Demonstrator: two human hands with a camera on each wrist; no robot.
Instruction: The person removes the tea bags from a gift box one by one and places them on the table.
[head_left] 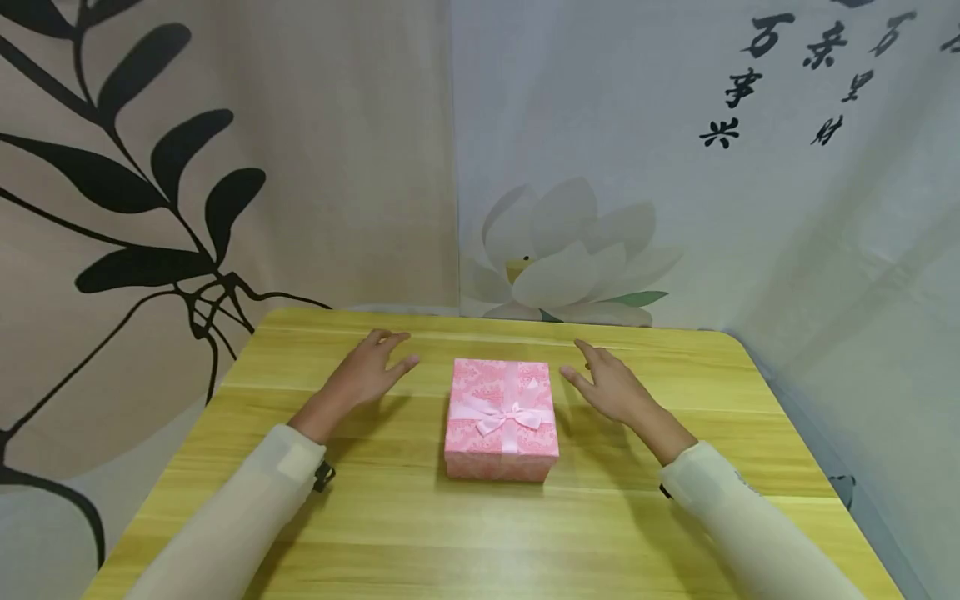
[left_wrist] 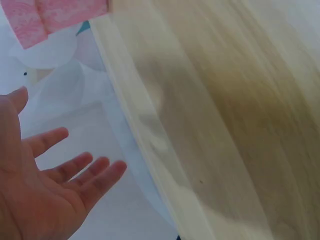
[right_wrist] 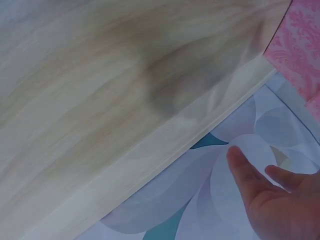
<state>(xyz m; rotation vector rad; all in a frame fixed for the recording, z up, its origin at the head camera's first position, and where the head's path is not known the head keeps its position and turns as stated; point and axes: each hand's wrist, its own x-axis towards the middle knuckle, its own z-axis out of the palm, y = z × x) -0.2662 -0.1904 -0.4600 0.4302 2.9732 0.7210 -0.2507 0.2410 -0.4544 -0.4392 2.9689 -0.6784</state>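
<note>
A pink patterned gift box (head_left: 487, 383) with a pale pink ribbon and bow (head_left: 512, 418) stands on the wooden table, lid on. To its left my left hand (head_left: 365, 371) hovers above the table, fingers loosely extended and holding nothing. On the other side my right hand (head_left: 611, 385) is likewise held in the air, apart from the box. The left wrist view shows the left hand (left_wrist: 55, 185) with spread fingers and a corner of the box (left_wrist: 70, 12) at the top. In the right wrist view the right hand (right_wrist: 280, 205) is partly cut off, below the box (right_wrist: 297, 50).
The yellow wood-grain table (head_left: 390, 533) has rounded far corners. Close behind it hangs a pale cloth (head_left: 360, 167) printed with dark leaves, a lotus (head_left: 577, 258) and black characters. Both forearms wear white sleeves (head_left: 240, 508).
</note>
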